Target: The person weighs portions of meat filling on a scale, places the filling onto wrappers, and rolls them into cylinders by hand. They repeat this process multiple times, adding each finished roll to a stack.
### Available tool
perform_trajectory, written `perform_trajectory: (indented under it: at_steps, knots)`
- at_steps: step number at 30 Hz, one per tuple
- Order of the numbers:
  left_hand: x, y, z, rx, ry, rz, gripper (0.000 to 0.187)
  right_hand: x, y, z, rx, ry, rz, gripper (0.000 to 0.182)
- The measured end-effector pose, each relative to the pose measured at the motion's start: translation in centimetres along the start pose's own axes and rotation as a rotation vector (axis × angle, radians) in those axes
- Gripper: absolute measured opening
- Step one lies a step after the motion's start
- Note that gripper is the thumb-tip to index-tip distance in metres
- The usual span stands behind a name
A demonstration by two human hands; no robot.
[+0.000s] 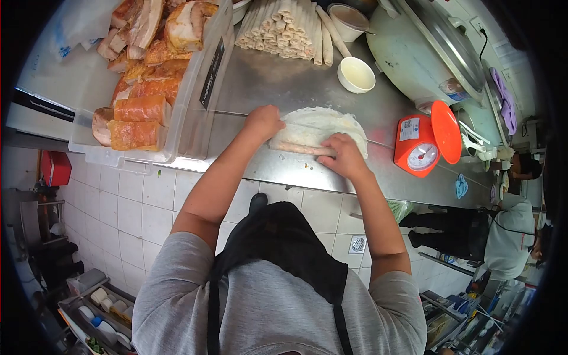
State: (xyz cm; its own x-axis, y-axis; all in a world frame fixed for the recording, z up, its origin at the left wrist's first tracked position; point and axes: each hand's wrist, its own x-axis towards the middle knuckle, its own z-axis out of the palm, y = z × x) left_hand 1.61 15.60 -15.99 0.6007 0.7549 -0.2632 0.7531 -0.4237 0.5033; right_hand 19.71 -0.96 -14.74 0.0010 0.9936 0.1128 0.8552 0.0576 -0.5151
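Note:
A thin, whitish, translucent wrapper (pixel 322 121) lies spread on the steel table, with a long narrow roll of filling (pixel 299 148) along its near edge. My left hand (pixel 264 123) is at the wrapper's left edge, its fingers curled closed on that edge; the fingertips are partly hidden. At the right end, my right hand (pixel 344 155) has thumb and fingers closed around the partly wrapped roll. Beyond the wrapper, a stack of finished rolls (pixel 281 32) is piled up. A white bowl (pixel 356 75) with pale contents stands to the stack's right.
A clear plastic bin (pixel 183 118) of roasted meat pieces (pixel 139 121) stands at left. On the right are an orange kitchen scale (pixel 417 145), a large lidded pot (pixel 408 56) and a blue cloth (pixel 461 186). Another person (pixel 503 236) stands farther right.

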Motion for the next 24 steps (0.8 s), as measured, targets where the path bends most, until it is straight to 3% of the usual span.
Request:
perform_trajectory:
  at_steps: [15,18,21,24]
  knots:
    - [-0.5,0.2,0.1,-0.047,0.058,-0.009,0.022,-2.9,3.7,-2.5,0.049,-0.02,0.094,0.028]
    - [-2.8,1.1,0.6,-0.145,0.301,0.099,0.022,-3.7,4.2,-2.7,0.032,-0.032,0.109,0.028]
    - [-5.5,1.2,1.9,-0.087,0.385,0.492,0.026,-3.4,3.6,-3.1,-0.005,-0.076,0.114,0.028]
    - [-6.8,1.1,3.2,-0.044,0.296,0.445,0.029,-1.8,2.5,-2.4,-0.001,-0.056,0.039,0.029]
